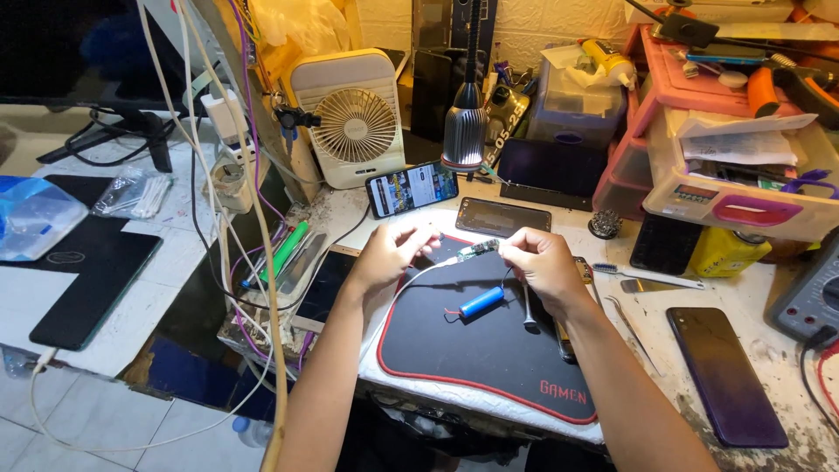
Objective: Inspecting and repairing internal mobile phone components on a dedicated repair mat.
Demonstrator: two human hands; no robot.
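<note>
1. Both hands meet over the back edge of the black mat [489,350]. Left hand [389,255] pinches the plug end of a white cable [398,293], fingers closed on it. Right hand [540,262] is clamped on a small circuit board [472,252], thumb and fingertips on its right end.
2. Board and plug sit right between the two hands, raised a bit off the mat. Can't quite tell if the plug is already seated in the board or just touching it, it's too small from this angle.
3. Just below the hands, a blue cylindrical battery cell [481,302] lies loose on the mat, with thin wires running up toward the board.
4. Beside the right hand's wrist, a slim metal tool [529,310] lies on the mat. Further right there's a toothbrush [647,277], tweezers [627,325] and a dark phone [725,376].
5. Behind the hands: a lit phone [412,188], another dark phone [502,216], a lamp head [464,131] and a small white fan [350,118].
6. What could go wrong, imo: those battery wires look thin, so tugging the board up could drag the cell or snap a joint. The cell can also roll, and the metal tool is near enough that bare leads touching it might short. Pushing the plug in crooked could stress the board's socket.
</note>
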